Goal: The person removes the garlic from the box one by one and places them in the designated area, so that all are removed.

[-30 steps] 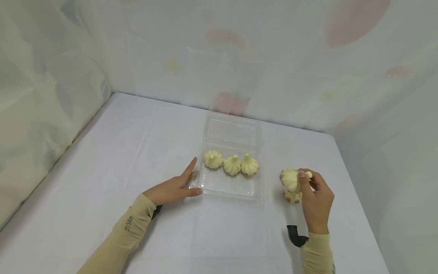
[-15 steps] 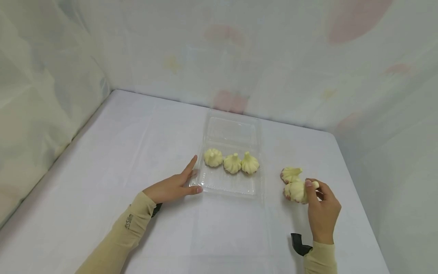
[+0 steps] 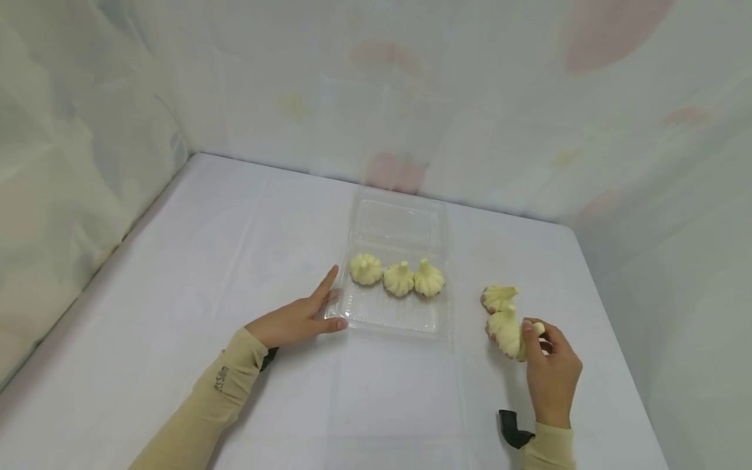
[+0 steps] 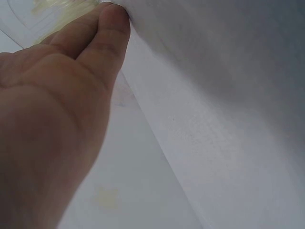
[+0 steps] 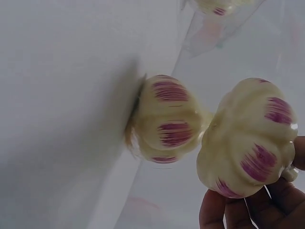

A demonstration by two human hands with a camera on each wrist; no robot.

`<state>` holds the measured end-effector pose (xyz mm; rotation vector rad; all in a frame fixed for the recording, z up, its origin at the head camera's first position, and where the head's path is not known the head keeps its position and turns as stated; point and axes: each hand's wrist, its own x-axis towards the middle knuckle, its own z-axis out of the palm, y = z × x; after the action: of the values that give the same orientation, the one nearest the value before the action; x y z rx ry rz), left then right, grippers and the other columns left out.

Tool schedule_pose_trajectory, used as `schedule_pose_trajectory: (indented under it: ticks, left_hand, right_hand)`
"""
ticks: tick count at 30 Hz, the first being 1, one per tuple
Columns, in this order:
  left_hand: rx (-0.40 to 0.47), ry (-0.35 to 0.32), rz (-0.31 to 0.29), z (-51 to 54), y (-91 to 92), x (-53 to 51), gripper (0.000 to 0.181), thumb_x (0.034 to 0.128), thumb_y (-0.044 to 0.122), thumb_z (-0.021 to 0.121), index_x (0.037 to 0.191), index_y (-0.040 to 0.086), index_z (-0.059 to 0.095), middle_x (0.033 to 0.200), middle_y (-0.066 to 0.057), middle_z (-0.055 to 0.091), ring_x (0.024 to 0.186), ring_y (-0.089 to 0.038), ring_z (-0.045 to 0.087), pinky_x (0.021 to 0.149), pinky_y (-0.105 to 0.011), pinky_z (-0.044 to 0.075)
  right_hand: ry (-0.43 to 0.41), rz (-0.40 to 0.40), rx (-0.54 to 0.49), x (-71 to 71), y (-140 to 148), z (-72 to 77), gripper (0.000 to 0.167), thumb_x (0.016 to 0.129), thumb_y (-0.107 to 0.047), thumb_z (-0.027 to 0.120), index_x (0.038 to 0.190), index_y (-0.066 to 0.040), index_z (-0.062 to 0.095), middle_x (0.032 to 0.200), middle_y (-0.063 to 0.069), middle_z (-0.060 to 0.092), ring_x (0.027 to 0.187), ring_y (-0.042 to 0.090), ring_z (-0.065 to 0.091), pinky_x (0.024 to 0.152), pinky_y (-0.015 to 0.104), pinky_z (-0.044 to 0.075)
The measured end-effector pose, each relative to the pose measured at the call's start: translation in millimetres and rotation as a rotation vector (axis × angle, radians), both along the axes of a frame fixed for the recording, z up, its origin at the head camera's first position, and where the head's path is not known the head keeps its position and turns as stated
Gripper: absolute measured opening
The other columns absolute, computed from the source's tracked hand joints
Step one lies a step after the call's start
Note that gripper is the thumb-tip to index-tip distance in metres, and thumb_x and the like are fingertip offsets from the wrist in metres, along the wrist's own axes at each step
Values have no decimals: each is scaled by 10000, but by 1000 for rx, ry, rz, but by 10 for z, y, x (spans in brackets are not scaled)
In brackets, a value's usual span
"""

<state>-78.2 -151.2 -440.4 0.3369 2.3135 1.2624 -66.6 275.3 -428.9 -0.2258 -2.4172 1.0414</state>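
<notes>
Down at the lower right of the head view, the right hand pinches a garlic bulb between thumb and fingers, its purple streaks plain in the right wrist view. Another bulb sits just left of it, whether touching I cannot tell, with a third bulb behind. Left of centre, the left hand rests at the left edge of a clear box, thumb and forefinger spread wide. Three more bulbs sit in a row inside; the open lid lies beyond.
</notes>
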Motion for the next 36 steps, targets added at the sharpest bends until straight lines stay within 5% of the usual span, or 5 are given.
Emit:
schedule_pose_trajectory:
  ticks: [11, 19, 27, 36]
  left_hand:
    - [-9, -10, -3, -3, 5, -8, 1072, 951, 598, 624, 1604, 310, -175, 1634, -74, 268, 1492, -314, 226, 1172, -553, 194]
    - [-9, -10, 0, 3, 7, -11, 1069, 950, 587, 633, 1608, 312, -165, 1631, -61, 276, 1489, -296, 237, 1174, -535, 203]
    - [-2, -7, -2, 3, 1, -9, 1068, 953, 582, 633, 1609, 308, -165, 1631, -77, 274, 1489, -305, 238, 1174, -538, 200]
    - [-2, -15, 3, -12, -6, -1, 1073, 940, 613, 628, 1603, 336, -169, 1635, -66, 268, 1493, -294, 230, 1174, -540, 195]
  right_hand:
    - [-99, -16, 28, 115, 35, -105, 289, 1009, -303, 651, 1069, -39, 751, 987, 105, 715, 773, 39, 564, 636, 117, 423]
    - [-168, 11, 64, 150, 63, -136, 326, 1014, -326, 642, 1106, -28, 737, 1020, 149, 708, 845, 263, 640, 610, 110, 418]
    - [-269, 58, 112, 138, 58, -130, 391, 1010, -357, 641, 1151, -1, 716, 1048, 165, 708, 895, 338, 690, 623, 240, 501]
    - [-354, 88, 125, 170, 70, -101, 467, 1020, -392, 614, 1201, 33, 684, 1095, 213, 696, 951, 381, 694, 658, 259, 513]
